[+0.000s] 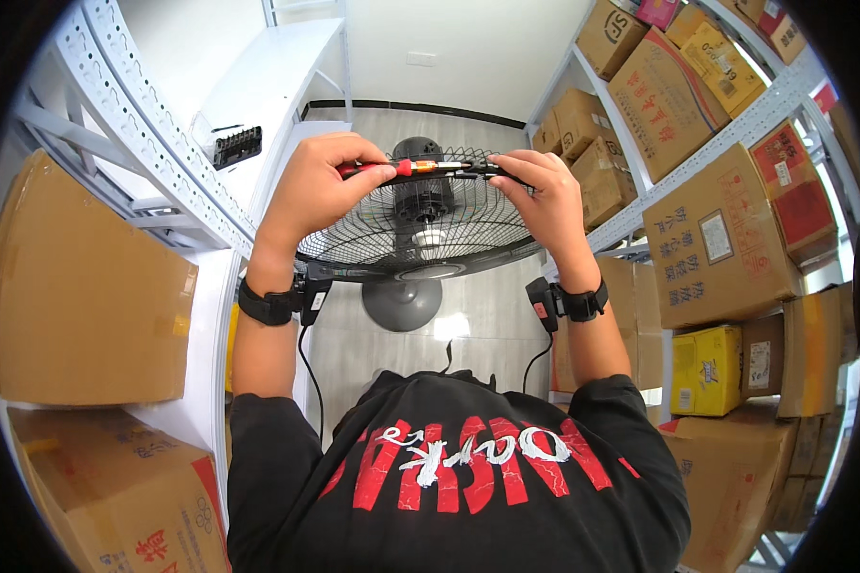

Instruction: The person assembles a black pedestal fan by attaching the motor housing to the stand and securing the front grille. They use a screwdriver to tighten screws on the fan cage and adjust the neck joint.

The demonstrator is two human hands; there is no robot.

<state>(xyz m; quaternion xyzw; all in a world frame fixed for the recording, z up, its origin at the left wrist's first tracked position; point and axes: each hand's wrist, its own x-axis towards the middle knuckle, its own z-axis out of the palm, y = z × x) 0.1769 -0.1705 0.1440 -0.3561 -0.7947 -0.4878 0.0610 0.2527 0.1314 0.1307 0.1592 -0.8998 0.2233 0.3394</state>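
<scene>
My left hand (327, 181) is closed round a screwdriver (416, 167) with a red and amber handle, its shaft lying level and pointing right. The tip meets a small black part at the top rim of a large standing fan (420, 272). My right hand (543, 191) pinches the fan's guard rim (487, 166) beside that part; its fingertips partly hide what lies between them. Below both hands spreads the black wire guard (358, 237), with the dark motor housing (419, 148) behind its upper edge. The fan's round grey base (401, 307) rests on the floor.
A black bit case (238, 146) sits on the white shelf (282, 72) at left. Cardboard boxes (96, 282) fill the near left racks, and more boxes (721, 239) crowd the right racks. Cables (311, 372) hang from black wrist-worn devices (277, 301).
</scene>
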